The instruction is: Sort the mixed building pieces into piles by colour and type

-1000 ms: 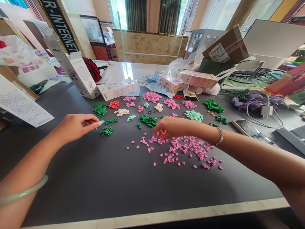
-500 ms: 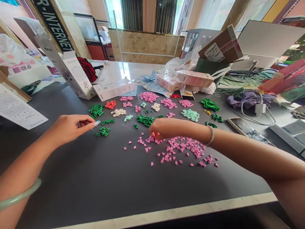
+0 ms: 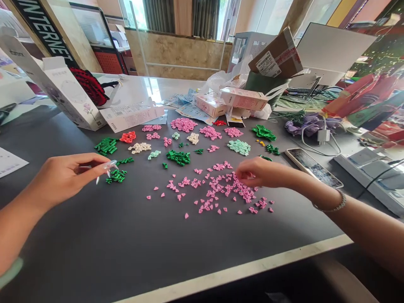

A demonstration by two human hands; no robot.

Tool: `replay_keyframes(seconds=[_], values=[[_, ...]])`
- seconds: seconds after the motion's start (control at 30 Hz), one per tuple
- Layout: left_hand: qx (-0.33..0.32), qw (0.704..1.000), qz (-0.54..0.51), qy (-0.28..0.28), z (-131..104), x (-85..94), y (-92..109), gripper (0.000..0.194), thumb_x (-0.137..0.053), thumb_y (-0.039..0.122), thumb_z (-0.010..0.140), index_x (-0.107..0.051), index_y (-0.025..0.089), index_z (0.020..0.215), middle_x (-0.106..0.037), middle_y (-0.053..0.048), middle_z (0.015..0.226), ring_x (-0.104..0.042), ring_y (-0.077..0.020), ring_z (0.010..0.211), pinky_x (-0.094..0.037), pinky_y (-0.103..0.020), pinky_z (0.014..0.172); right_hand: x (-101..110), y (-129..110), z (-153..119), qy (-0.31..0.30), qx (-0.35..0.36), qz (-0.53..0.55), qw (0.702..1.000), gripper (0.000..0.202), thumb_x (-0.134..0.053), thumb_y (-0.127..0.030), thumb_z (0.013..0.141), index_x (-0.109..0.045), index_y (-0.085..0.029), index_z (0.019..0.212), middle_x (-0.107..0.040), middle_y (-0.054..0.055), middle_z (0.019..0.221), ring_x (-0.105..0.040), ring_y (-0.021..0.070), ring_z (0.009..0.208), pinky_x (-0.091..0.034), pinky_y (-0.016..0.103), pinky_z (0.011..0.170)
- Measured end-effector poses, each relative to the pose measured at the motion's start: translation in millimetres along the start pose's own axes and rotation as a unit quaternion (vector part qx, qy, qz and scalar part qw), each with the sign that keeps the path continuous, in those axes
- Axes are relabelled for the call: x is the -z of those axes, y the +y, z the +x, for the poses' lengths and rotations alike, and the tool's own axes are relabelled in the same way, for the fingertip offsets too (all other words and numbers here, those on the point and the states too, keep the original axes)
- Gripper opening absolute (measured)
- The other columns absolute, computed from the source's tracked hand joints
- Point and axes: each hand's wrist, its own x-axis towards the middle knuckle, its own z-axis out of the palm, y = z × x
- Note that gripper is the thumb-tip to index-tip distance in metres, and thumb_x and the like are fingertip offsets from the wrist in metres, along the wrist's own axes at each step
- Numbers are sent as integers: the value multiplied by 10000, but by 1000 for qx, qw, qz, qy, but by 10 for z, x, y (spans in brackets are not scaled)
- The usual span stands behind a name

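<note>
My left hand (image 3: pixel 74 174) hovers at the left, thumb and fingertips pinched together beside the small green pieces (image 3: pixel 116 176); whether something sits between the fingertips is too small to tell. My right hand (image 3: pixel 257 171), fingers curled, is at the right edge of the scattered pink pieces (image 3: pixel 217 189); its fingertips and anything in them are hidden. Behind the pink scatter lie sorted piles: dark green pieces (image 3: pixel 178 157), mint pieces (image 3: pixel 239 147), cream pieces (image 3: pixel 139 147), red-orange pieces (image 3: pixel 128 136) and a larger pink pile (image 3: pixel 183 124).
White boxes (image 3: pixel 132 115) stand and lie at the back left. Pink boxes (image 3: pixel 244 98), plastic bags and a brown carton (image 3: pixel 276 54) fill the back right. A phone (image 3: pixel 314 167), purple flowers (image 3: pixel 311 125) and a white charger (image 3: pixel 323 135) lie at the right.
My right hand has moved right, from beside the dark green pieces to the right side of the pink scatter. My left hand stays pinched near the green pieces. The view has shifted rightward.
</note>
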Motion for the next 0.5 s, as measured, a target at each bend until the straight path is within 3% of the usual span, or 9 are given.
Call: replay_keyframes(seconds=[0.2, 0.37, 0.5], values=[[-47, 998, -35, 1, -85, -110, 49, 450, -540, 565, 624, -687, 203, 846, -661, 20, 753, -587, -137, 637, -502, -243, 697, -174, -74, -177, 19, 30, -30, 999, 127, -470, -145, 827, -576, -166, 759, -576, 29, 746, -501, 116, 652, -369, 237, 597], [-65, 998, -17, -2, -42, -137, -28, 487, -519, 554, 641, -669, 190, 927, -633, 12, 726, -571, -129, 593, -521, -256, 695, -196, -50, -166, 23, 38, -53, 998, 127, -475, -150, 828, -580, -166, 758, -573, 35, 753, -497, 124, 656, -363, 246, 592], [-68, 998, -1, -3, -59, -136, -15, 498, -500, 563, 661, -668, 188, 942, -637, 9, 729, -574, -131, 587, -510, -257, 691, -155, -17, -182, 48, 47, -8, 998, 134, -471, -175, 836, -585, -171, 767, -589, 25, 742, -511, 111, 635, -386, 235, 592]])
